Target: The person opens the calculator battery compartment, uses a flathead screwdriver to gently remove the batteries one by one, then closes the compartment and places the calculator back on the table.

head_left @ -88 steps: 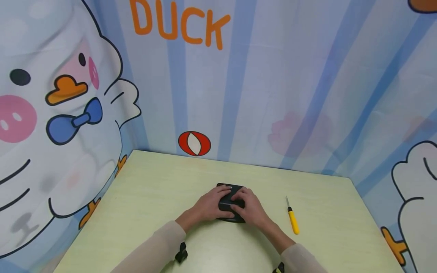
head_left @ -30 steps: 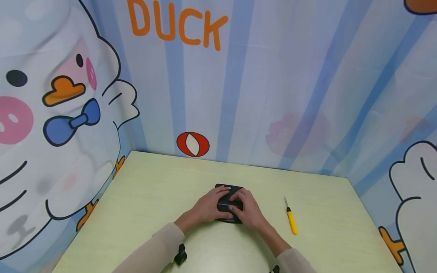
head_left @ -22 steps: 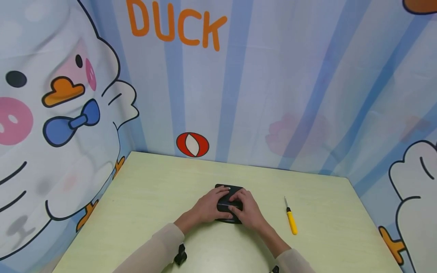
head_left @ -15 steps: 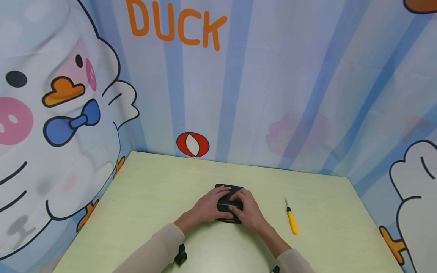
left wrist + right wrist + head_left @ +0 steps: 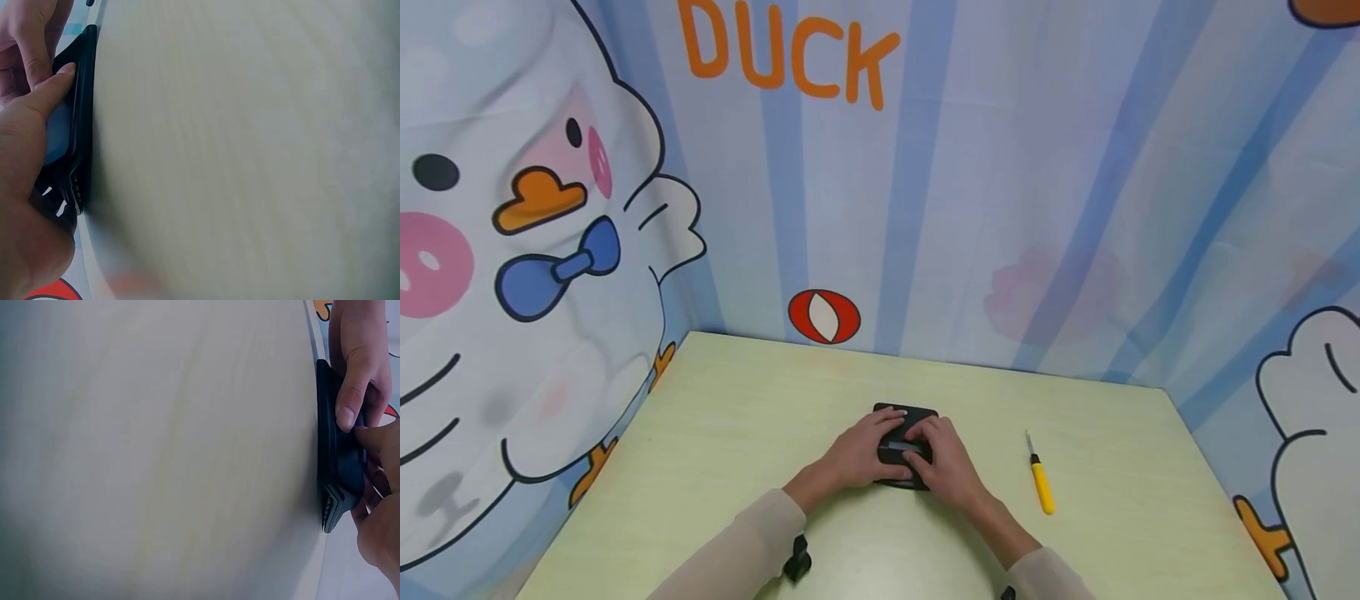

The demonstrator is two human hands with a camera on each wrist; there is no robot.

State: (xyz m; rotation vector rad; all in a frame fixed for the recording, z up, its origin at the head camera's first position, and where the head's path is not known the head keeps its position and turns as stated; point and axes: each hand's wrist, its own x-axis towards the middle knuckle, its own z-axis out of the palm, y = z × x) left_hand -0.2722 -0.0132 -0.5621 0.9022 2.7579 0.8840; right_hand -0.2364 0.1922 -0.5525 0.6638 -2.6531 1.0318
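A flat black plastic device [image 5: 897, 457] with a raised middle part lies on the table, its exact kind unclear. From the left, my left hand [image 5: 856, 450] grips it, fingers over the far part and thumb along the near edge. My right hand [image 5: 953, 468] holds the right side with bent index finger and thumb on top. In the left wrist view, the device [image 5: 84, 119] shows a thin base and small slots at one end. In the right wrist view, the thumb of the left hand [image 5: 359, 375] presses on the raised part. Some fingers are hidden behind the device.
A screwdriver [image 5: 1041, 485] with a yellow handle and thin metal shaft lies to the right of my hands. The pale wooden table [image 5: 760, 392] ends at a blue striped cloth backdrop [image 5: 842, 192] printed with cartoon ducks, behind and at both sides.
The black device has turned very slightly, its far right corner showing a little further right, and its middle strip catches more light. Both hands keep nearly the same place and hold.
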